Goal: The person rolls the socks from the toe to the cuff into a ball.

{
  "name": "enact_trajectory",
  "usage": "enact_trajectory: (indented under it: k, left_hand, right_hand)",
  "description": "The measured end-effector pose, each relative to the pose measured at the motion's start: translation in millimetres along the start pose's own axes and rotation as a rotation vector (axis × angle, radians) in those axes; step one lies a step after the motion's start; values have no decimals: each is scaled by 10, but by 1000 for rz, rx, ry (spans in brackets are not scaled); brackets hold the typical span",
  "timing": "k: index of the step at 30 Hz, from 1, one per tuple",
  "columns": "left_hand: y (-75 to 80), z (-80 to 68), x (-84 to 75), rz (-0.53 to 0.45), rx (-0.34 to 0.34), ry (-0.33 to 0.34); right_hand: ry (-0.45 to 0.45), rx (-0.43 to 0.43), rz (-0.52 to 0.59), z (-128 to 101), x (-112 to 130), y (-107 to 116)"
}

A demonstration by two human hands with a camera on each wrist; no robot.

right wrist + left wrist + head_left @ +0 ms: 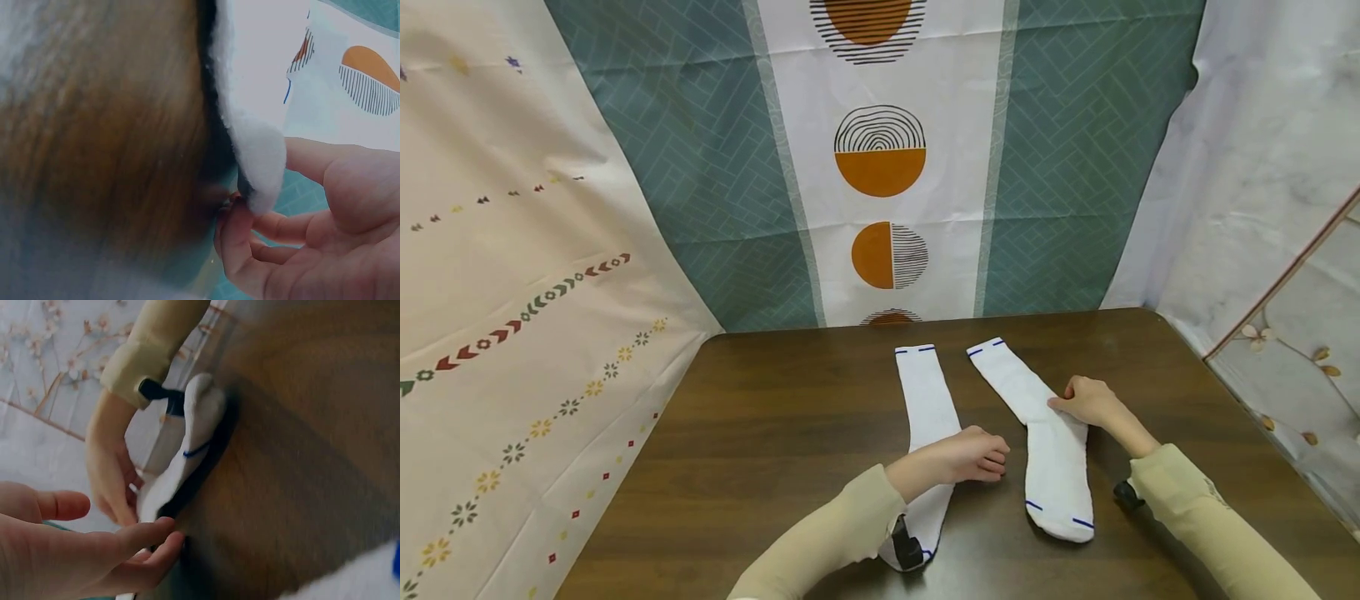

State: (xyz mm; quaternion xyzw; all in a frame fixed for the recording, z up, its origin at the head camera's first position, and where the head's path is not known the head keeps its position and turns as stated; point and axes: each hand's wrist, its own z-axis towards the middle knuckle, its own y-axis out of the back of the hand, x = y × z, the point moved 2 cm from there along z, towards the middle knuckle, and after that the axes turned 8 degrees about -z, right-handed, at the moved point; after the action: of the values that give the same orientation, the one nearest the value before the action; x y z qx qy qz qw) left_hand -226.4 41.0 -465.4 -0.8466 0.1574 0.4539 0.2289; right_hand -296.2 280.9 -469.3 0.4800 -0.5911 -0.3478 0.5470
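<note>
Two white socks with blue marks lie on a dark wooden table. The right sock [1058, 471] bends at its heel, its cuff pointing to the back left. My right hand [1086, 402] pinches this sock's right edge near the bend; in the right wrist view, thumb and fingers of the right hand [350, 219] hold the edge of the sock [259, 75]. Over the straighter left sock [927, 392] reaches my left hand [962, 457], hiding its middle. In the left wrist view, the left hand [75, 550] has loosely extended fingers and holds nothing.
The wooden table [790, 417] ends at a back edge against a hanging teal and white cloth [880, 83]. Patterned cloths hang at the left [550, 333] and right [1262, 250]. A black wrist device [907, 546] covers part of the left sock's toe.
</note>
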Motion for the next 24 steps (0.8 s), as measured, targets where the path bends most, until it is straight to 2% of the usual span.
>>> enact_trajectory:
  k: [4,10,18,24]
  left_hand:
    - [-101,2,36,-47,-35,22]
    - [-180,26,54,-42,-97,44]
    - [-263,47,73,-151,-12,96]
    - [-322,71,100,-199,31,127]
  right_hand:
    - [-6,-1,7,-6,1,-2]
    - [-8,8,23,0,5,-13]
    - [19,19,45,-12,10,-55]
    - [14,34,122,-19,24,-84]
